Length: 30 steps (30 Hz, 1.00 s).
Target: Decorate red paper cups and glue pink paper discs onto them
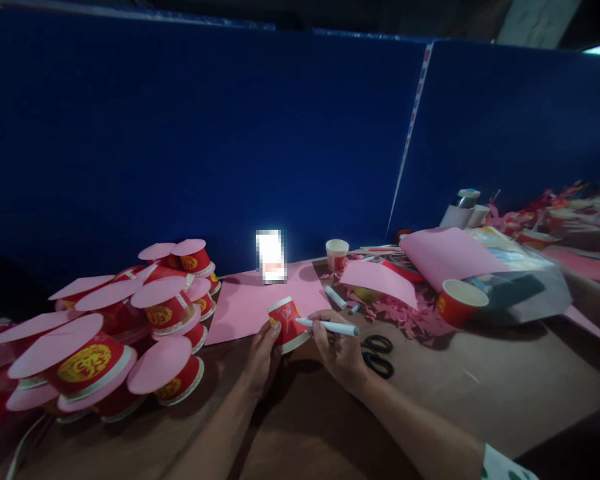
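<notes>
A red paper cup with a white rim is tilted, its wider end down, in my left hand, whose fingers close on its left side. Pale lines mark the cup's red face. My right hand is closed on a white marker, and the marker's tip points at the cup's right side. Behind the cup lies a pink sheet. Black-handled scissors rest just right of my right hand.
Several red cups with pink paper discs are stacked at left. A bright pixelated rectangle stands by the blue partition. At right are pink scraps, a red cup, a plastic bag and another person's arm.
</notes>
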Motion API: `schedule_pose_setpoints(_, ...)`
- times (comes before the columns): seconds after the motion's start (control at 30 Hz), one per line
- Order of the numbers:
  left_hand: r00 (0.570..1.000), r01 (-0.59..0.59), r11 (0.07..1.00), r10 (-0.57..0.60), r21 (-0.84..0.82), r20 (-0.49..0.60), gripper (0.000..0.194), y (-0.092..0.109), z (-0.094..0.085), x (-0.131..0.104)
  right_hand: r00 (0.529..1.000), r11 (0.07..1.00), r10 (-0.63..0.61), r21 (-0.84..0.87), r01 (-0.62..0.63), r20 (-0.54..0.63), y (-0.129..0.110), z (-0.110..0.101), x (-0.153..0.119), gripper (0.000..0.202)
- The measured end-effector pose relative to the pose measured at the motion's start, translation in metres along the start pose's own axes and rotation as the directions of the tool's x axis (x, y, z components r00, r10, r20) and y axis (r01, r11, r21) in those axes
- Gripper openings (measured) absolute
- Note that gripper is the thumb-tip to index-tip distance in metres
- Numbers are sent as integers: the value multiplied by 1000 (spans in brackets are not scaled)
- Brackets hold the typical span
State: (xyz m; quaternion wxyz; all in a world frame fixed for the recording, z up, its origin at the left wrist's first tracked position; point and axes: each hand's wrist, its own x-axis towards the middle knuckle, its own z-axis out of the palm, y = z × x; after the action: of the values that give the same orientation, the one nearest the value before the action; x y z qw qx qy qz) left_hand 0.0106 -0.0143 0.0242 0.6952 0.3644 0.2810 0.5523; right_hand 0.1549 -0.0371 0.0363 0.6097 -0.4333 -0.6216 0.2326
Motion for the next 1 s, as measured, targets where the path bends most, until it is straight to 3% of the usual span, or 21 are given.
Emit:
schedule_pose_setpoints(0.67, 999, 3, 1000, -3, 16, -36, 24, 7, 8, -3, 1000, 1000, -1, 10, 1, -15, -3, -1, 3, 15)
schedule_pose_setpoints(1.0, 1000, -4, 999, 4, 34, 2, 21, 6, 6, -4, 1000, 1000, -4, -3, 4, -30, -2, -1, 2, 16)
